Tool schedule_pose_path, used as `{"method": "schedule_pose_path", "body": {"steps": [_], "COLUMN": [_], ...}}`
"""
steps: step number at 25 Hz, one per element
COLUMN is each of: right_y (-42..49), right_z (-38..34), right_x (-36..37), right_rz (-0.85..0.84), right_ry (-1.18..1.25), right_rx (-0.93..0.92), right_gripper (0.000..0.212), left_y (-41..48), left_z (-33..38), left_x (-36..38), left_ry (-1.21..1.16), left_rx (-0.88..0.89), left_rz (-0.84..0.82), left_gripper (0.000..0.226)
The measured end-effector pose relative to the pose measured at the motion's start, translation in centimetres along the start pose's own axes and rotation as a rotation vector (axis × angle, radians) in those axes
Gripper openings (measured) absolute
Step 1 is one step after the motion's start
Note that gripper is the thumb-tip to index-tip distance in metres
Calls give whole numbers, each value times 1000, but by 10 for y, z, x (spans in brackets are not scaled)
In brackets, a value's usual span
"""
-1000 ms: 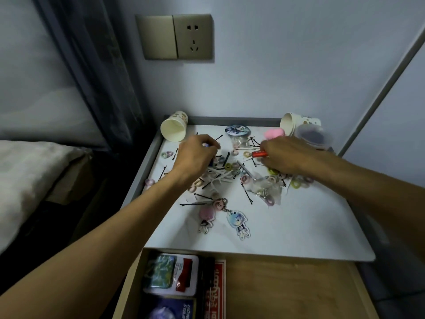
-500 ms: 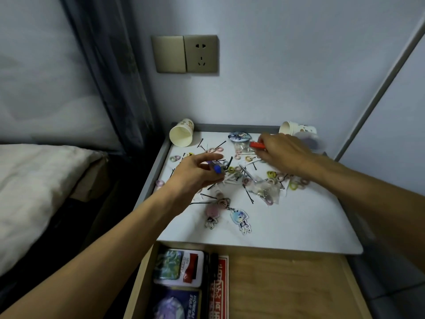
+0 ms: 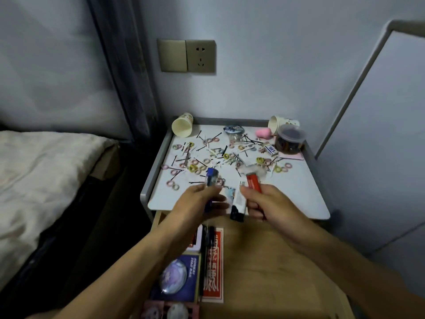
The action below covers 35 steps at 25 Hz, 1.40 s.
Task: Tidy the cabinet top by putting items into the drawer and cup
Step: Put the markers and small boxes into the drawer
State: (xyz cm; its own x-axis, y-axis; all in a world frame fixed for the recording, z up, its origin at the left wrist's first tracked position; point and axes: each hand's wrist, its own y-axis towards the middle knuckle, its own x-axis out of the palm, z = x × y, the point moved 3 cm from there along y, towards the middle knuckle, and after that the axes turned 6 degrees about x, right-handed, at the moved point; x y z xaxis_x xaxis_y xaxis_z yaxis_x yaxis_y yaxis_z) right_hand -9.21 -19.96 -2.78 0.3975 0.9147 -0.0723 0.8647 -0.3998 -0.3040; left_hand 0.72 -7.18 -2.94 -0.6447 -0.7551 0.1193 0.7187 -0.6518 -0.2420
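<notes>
1. The left hand (image 3: 200, 201) curls its fingers round a blue lighter (image 3: 212, 179), above the near edge of the table (image 3: 299, 194).
2. The right hand (image 3: 259, 203) grips a red lighter (image 3: 253, 183). A white-and-black object (image 3: 238, 207) sits between the hands, and I cannot tell which hand holds it.
3. Both hands hang over the far end of the open drawer (image 3: 264, 261), which has a red packet (image 3: 212, 268) on its left side.
4. Hair ties (image 3: 193, 168) and bobby pins (image 3: 195, 182) litter the table's far half.
5. The left cup (image 3: 182, 126) and the right cup (image 3: 277, 124) lie on their sides in the far corners.
</notes>
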Motion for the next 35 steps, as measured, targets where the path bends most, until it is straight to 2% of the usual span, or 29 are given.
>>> {"method": "schedule_pose_path", "body": {"steps": [4,10,16,19,21,27,32,35], "right_y": [-11,10,14,16,17,23,20,19], "right_z": [24,36,41,47,48,57,57,59], "right_x": [12,12,1,2,1,-4,6,15], "right_rz": [-15,87,53,17,12,7,-79,-138], "right_ry": [-43,-187,32,74,182,673,885,1020], "right_rx": [16,44,140,184,205,317,388,443], "right_gripper": [21,33,12,13,14,18,3,20], "left_y": [-18,-6,-4,-6,-5,-1,4,6], "left_z": [-30,-34,-39,-38,-36,-32,-38,-39], "left_x": [8,9,9,8,7,-4,-4,-5], "left_ry": [-35,70,148,120,76,4,-115,-145], "left_rx": [-44,13,-18,6,23,74,66,137], "left_rz": [-216,-269,-348,-364,-342,-48,-24,-29], "left_gripper": [26,16,18,5,13,20,16,13]}}
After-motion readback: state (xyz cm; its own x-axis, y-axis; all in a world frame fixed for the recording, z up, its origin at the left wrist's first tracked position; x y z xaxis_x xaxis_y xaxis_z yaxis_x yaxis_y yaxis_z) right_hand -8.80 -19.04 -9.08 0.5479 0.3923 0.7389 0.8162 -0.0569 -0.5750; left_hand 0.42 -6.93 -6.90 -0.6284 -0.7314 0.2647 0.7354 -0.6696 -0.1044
